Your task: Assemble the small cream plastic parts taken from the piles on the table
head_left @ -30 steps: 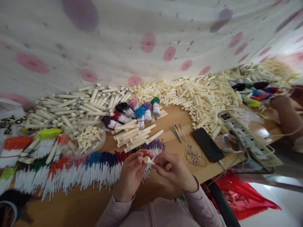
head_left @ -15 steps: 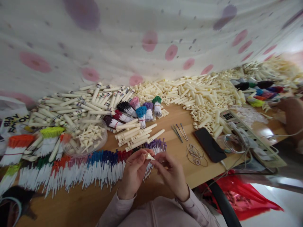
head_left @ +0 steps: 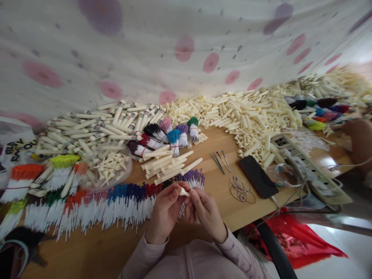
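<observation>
**Small cream cone (head_left: 183, 192) pinched over the near side of the counter (head_left: 219, 141)**

The left hand (head_left: 163, 209) has its grip pinching the cone between thumb and fingers, the wide end toward that hand and the narrow end angled toward the right hand (head_left: 207, 212). The right hand's fingers are drawn in close at the narrow end; whether they pinch it cannot be told. The cone is in front of the person's chest, near the purple-topped pen refills (head_left: 195, 178).

To the left of the hands runs a long row of loose pen refills (head_left: 128, 209), sorted by top colour. Behind it, a clear round tub (head_left: 130, 164) holds more cream cones (head_left: 110, 167). Slotted pen barrels (head_left: 165, 167) lie just beyond the hands, with banded refill bundles (head_left: 174, 142) behind them. On the right are slender rods (head_left: 222, 162), tangled rubber bands (head_left: 241, 189), a dark phone (head_left: 258, 176) and a power strip (head_left: 325, 179). At the far right, a co-worker's arm (head_left: 359, 141) reaches in, blurred.
</observation>
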Motion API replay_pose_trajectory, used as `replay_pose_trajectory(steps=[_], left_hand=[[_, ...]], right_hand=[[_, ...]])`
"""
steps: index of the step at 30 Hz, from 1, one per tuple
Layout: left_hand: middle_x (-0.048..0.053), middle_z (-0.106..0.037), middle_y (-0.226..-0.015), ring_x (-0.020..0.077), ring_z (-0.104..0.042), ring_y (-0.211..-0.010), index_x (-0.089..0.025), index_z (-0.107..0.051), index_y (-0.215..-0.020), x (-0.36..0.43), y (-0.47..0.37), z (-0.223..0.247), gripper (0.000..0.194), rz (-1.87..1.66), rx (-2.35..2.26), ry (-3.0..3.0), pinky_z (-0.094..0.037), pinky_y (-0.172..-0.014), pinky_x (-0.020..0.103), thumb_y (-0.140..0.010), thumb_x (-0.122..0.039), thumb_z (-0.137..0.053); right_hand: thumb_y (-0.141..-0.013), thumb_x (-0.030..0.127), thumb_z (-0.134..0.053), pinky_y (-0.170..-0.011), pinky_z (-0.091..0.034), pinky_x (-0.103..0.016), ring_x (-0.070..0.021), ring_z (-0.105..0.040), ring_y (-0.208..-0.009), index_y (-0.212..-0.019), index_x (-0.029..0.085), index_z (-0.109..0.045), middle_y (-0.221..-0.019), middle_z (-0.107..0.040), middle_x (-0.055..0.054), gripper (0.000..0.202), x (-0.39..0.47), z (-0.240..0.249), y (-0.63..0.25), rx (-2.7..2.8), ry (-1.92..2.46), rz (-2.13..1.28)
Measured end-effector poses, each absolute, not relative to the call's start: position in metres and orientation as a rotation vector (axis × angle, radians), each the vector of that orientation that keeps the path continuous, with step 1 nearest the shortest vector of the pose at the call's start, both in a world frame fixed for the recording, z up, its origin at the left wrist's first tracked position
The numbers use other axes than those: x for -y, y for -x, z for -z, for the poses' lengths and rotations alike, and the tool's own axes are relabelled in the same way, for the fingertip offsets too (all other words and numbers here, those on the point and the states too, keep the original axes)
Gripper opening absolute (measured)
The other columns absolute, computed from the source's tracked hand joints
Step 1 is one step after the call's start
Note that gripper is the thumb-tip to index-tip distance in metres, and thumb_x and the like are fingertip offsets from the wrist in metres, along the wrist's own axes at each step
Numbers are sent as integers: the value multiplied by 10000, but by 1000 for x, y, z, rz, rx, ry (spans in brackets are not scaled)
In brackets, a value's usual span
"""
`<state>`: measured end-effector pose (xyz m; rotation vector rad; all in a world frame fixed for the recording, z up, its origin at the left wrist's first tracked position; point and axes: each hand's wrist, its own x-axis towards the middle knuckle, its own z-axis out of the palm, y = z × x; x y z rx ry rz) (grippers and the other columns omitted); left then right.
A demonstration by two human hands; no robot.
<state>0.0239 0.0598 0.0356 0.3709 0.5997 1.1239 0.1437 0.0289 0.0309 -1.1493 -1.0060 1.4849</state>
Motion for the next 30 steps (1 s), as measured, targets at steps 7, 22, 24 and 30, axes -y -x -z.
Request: replay_pose_trajectory(steps=[7,22,24,30], left_hand=[[28,-755,-929,172,-666,-819,-227,-801,-779,-60,-23,-36,106,-1124,-623,-369,-548,-752,279,-706,-291,-840],[34,-772,-954,183,-669,-898,-234,-812,-754,-60,-22,-34,144,-1124,-709,-314,-530,-771,262,-634,-276,-879],[40,-770,-964,180,-671,-880,-230,-811,-746,-60,-21,-34,135,-1108,-701,-313,-530,-742,254,-634,-266,-877],[46,-775,-945,171,-679,-825,-217,-808,-724,-60,-22,-31,163,-1090,-739,-257,-529,-732,257,-592,-259,-895]], right_hand=[[-955,565,-493,-370,-354,-179,-79,-471,-360,-765,211,-477,-515,-562,45,403,-29,-32,-143,988,1146,-1470],[-935,519,-564,-459,-349,-200,-96,-458,-483,-856,205,-513,-602,-496,54,328,-31,-33,-147,1242,1207,-1275],[-981,496,-489,-452,-332,-201,-92,-429,-444,-821,207,-506,-536,-464,68,331,-31,-34,-146,1260,1214,-1275],[-1004,517,-402,-430,-326,-214,-104,-438,-420,-837,214,-508,-540,-499,52,362,-31,-35,-148,1285,1213,-1430]])
